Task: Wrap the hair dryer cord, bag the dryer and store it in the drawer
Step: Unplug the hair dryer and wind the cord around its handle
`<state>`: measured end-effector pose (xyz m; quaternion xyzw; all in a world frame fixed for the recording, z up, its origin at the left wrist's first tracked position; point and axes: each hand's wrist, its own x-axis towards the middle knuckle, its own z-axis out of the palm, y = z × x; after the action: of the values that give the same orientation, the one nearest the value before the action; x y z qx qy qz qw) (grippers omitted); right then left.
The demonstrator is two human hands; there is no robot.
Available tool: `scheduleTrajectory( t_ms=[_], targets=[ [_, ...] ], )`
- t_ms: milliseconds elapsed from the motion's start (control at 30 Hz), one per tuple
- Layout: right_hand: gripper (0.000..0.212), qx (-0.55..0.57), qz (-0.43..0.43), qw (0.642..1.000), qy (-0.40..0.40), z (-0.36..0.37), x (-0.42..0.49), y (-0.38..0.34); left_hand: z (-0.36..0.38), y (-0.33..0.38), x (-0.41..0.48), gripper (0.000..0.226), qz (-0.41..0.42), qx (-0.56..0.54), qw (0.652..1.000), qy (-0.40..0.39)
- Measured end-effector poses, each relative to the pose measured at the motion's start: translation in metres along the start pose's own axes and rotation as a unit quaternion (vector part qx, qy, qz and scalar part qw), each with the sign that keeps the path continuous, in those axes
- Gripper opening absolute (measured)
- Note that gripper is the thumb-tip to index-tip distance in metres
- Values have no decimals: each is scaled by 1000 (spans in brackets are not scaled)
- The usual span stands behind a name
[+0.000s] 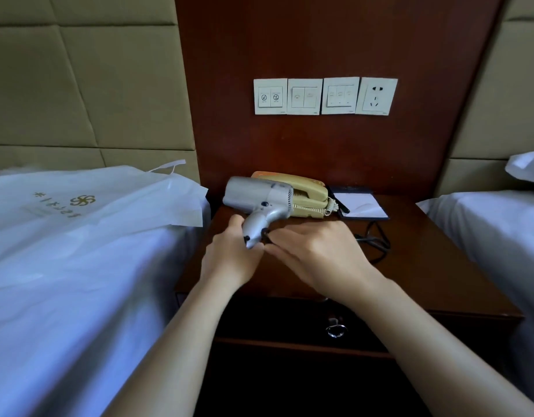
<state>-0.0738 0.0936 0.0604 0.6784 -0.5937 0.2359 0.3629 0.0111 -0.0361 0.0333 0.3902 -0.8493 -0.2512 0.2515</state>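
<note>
1. The cord (375, 240) shows mainly as a black loop lying on the nightstand (434, 266), to the right of the right hand (316, 254). Its run toward the dryer passes under that hand and is hidden.
2. The right hand's fingertips are blurred at the handle's end, so whether they pinch the cord cannot be told.
3. The drawer (289, 323) front sits in deep shadow; only its ring pull (336, 329) stands out.
4. The left hand (232, 254) grasps the silver hair dryer (259, 200) by its handle, over the nightstand and in front of the beige telephone (309, 195), with the barrel pointing left.
5. The right hand lies palm down, fingers reaching left to the handle's base.
6. The white bag (94, 206) lies flat on the bed (64, 296) at left, apart from the dryer.
</note>
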Motion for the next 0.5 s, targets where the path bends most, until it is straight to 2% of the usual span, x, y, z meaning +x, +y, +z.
scheduleTrajectory(
  t_ms=[167,267,400,500],
  targets=[
    [30,14,-22,1000,2,4,4,-10,4,-3,-5,9,43,-1,999,-20],
    [27,15,-39,999,13,3,8,-15,1,1,-7,22,72,-19,997,-20],
    [27,45,-37,998,-7,5,6,-24,-6,14,-17,38,37,-144,989,-17],
    [28,76,-14,996,-44,4,0,-22,-1,9,-7,31,10,-127,992,25]
  ],
)
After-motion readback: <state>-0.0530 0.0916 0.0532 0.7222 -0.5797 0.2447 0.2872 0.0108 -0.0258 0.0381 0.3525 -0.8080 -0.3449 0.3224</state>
